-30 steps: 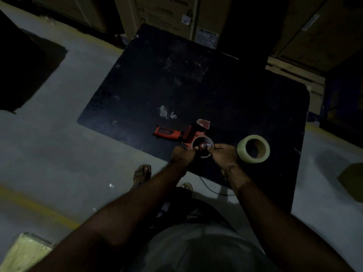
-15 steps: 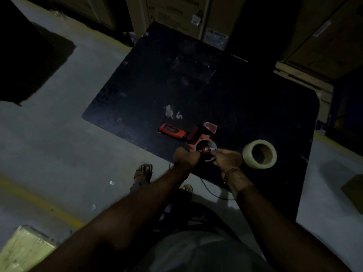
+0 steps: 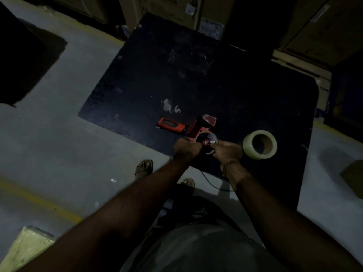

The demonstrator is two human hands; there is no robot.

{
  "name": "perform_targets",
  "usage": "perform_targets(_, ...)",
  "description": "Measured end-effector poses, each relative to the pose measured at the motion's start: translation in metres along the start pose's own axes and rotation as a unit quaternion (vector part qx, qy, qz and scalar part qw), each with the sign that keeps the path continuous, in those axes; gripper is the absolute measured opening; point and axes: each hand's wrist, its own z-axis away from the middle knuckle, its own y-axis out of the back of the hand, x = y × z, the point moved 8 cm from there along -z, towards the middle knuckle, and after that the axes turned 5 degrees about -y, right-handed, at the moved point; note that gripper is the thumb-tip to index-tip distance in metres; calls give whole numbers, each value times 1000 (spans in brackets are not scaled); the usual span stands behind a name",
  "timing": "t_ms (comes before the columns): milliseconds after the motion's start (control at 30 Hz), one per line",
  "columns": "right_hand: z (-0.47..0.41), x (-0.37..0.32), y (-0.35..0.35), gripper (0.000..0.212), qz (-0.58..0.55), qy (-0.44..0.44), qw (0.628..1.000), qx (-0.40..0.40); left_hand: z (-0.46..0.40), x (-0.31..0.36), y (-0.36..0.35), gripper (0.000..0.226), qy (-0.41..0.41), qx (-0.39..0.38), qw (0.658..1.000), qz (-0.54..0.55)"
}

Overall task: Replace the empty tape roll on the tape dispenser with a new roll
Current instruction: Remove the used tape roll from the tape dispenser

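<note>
A red tape dispenser (image 3: 177,126) lies on its side on the black table (image 3: 196,75), near the front edge, handle pointing left. Its round hub (image 3: 206,141) faces up with a thin, nearly spent roll around it. My left hand (image 3: 186,147) grips the dispenser at the left of the hub. My right hand (image 3: 227,150) holds the roll's right side, fingers at the hub. A full roll of pale tape (image 3: 260,144) stands on the table just right of my right hand, apart from it.
Cardboard boxes (image 3: 206,16) stack along the table's far side. A wooden pallet edge (image 3: 306,69) sits at the back right. Grey floor with yellow lines surrounds the table; my sandalled feet (image 3: 144,167) stand below its front edge. A pale box (image 3: 25,248) lies bottom left.
Both hands stay on the dispenser's hub with only small finger shifts. The camera view has drifted slightly; the full roll has not moved.
</note>
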Motion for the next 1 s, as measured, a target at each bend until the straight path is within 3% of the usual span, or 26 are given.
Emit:
perform_targets(33, 1, -1, 0, 27, -2, 0, 1000, 2, -2, -1, 0, 14, 6, -2, 1000, -7)
perform_targets(133, 2, -1, 2, 27, 2, -5, 1000, 6, -2, 1, -4, 37, 15, -25, 1000, -11)
perform_targets(200, 1, 0, 4, 30, -6, -14, 1000, 8, 0, 4, -5, 39, 11, -27, 999, -26)
perform_targets(367, 5, -7, 9, 20, 5, 3, 999, 32, -16, -7, -1, 14, 15, 16, 999, -27)
perform_targets(634, 14, -20, 11, 27, 25, 32, 998, 42, -30, -14, 2, 66, 1, 73, 990, -118)
perform_targets(1000, 20, -18, 15, 19, 52, 37, 997, 43, -38, -21, 0, 60, 7, 53, 991, -121)
